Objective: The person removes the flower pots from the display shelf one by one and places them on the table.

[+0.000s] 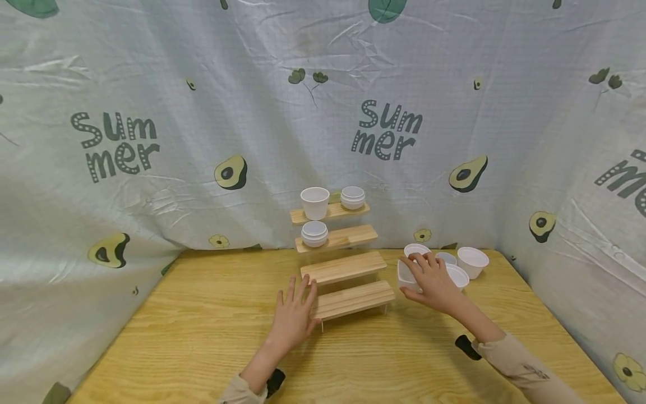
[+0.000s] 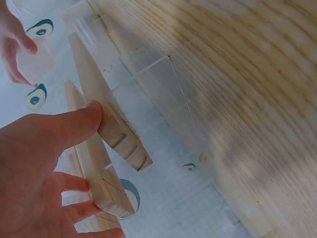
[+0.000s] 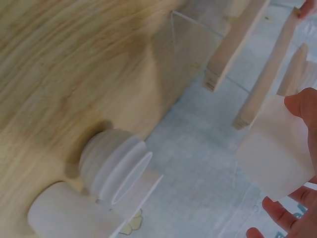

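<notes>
A stepped plant stand (image 1: 348,302) with wooden boards on clear supports stands mid-table. My left hand (image 1: 292,322) rests at its left end, fingers spread. In the left wrist view, the thumb lies on the lowest board (image 2: 116,124), and the fingers touch the ends of boards above. Right of the stand, my right hand (image 1: 429,283) grips a white square pot (image 3: 277,148) between thumb and fingers, off the tabletop. The top board carries a tall white pot (image 1: 315,205) and a ridged round pot (image 1: 353,197). Another ridged round pot (image 1: 314,234) sits one board below.
More white pots stand at the table's back right: a wide pot (image 1: 472,262), a round pot (image 1: 457,276) beside my right hand, and a round pot (image 1: 417,249) behind it. A printed cloth (image 1: 282,140) hangs behind the wooden table (image 1: 202,325) and at its sides.
</notes>
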Demonstrator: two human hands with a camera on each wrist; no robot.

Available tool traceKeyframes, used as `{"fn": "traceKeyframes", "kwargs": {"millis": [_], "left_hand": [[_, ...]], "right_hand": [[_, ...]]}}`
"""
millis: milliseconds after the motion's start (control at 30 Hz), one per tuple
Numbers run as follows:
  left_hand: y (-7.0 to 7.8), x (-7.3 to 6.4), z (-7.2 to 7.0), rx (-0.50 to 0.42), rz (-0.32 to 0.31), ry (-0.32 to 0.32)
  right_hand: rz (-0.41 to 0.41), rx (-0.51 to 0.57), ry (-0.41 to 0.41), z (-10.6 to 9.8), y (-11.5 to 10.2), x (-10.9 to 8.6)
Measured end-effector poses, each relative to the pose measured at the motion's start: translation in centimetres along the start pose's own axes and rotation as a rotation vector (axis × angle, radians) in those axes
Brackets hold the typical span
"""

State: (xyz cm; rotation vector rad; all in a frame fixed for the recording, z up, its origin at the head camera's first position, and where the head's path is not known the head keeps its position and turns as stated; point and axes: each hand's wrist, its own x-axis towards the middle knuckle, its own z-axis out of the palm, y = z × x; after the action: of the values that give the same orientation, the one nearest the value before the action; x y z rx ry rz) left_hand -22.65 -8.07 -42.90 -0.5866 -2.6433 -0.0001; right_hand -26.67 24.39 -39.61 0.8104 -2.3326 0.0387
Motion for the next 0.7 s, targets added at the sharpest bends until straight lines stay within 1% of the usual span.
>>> {"fn": "traceKeyframes", "kwargs": {"millis": [100, 333, 467, 700], "left_hand": [[0.0, 0.1, 0.0, 0.000, 0.002, -0.009], [0.1, 0.1, 0.0, -0.002, 0.002, -0.010], [0.0, 0.0, 0.0, 0.010, 0.000, -0.002], [-0.1, -0.2, 0.0, 0.000, -0.001, -0.005]], "right_hand": [[-0.001, -0.008, -0.002, 0.0, 0.3, -0.8], [-0.019, -0.032, 0.025, 0.1, 1.4, -2.5], [-0.014, -0.029, 0.025, 0.2, 1.9, -3.2], [-0.005, -0.029, 0.024, 0.2, 2.7, -4.6]]}}
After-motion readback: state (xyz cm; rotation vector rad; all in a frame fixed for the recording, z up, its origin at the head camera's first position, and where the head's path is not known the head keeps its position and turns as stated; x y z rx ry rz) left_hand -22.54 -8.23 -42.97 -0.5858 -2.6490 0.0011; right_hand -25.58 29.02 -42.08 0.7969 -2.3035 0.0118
